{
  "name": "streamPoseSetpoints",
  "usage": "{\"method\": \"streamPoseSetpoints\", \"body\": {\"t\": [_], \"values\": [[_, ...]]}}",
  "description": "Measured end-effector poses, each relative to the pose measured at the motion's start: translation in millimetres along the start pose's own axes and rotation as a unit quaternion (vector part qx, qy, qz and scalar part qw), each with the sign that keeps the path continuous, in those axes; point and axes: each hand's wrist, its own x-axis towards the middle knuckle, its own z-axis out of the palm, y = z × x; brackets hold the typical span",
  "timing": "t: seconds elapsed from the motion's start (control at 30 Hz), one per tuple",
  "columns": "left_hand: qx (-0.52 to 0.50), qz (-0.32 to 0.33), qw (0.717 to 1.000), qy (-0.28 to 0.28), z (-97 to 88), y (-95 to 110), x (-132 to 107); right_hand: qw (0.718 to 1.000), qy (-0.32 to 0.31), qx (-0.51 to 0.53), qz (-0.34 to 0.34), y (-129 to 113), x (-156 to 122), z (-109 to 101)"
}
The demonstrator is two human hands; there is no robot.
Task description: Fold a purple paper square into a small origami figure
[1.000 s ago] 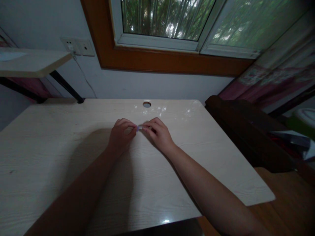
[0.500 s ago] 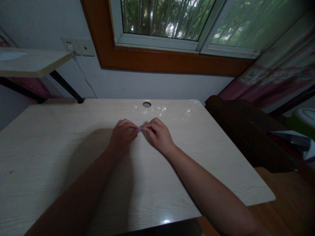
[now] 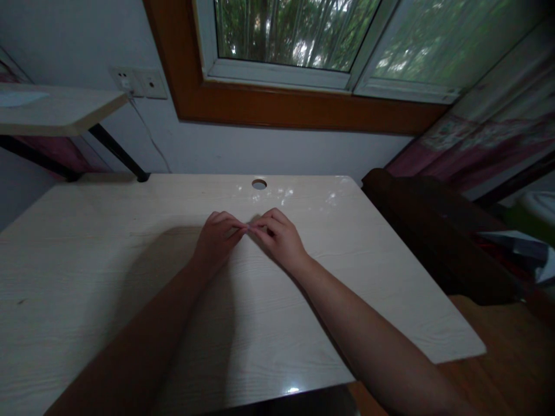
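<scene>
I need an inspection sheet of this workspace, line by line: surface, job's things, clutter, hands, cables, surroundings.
Surface: pale wood-grain desk with a round hole near its far edge.
Job's things: whatever the fingertips pinch is too small to tell.
Clutter: blurred items beside the desk at right.
Hands: left hand and right hand rest on the desk, both pinched shut, fingertips meeting.
Cables: one thin cable drops from the wall socket.
Surroundings: window ahead, shelf at left, curtain at right.
</scene>
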Motion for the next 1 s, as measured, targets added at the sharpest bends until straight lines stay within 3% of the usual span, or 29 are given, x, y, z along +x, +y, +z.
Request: {"method": "streamPoseSetpoints", "body": {"t": [0.57,1.0], "values": [[0.031,0.045,0.998,0.028,-1.5,6.7,1.0,0.999,-0.019,-0.007,-0.027,-4.1,-1.2,-1.7],[0.014,0.061,0.997,0.034,-1.4,6.8,2.5,1.0,0.004,0.015,-0.015,-4.0,-1.0,0.3]]}}
